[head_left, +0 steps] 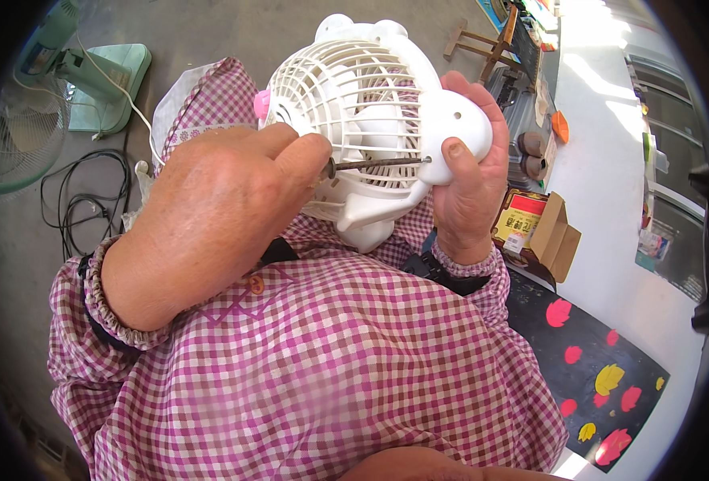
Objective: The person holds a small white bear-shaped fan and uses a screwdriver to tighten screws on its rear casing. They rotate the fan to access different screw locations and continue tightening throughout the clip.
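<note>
A small white fan with a round slatted grille, rounded knobs on its body and a pink piece at the grille's side is held up before my checked smock. My right hand grips a rounded white end of its housing from the right, thumb in front and fingers behind. In my left hand is a screwdriver, its handle mostly hidden by closed fingers. The dark shaft runs across the grille, and its tip meets a small hole in the housing beside my right thumb.
At the upper left stand a pale green fan and a coiled black cable on the floor. A checked cloth lies beyond my left hand. On the right are an opened carton, a wooden stand and a leaf-decorated black board.
</note>
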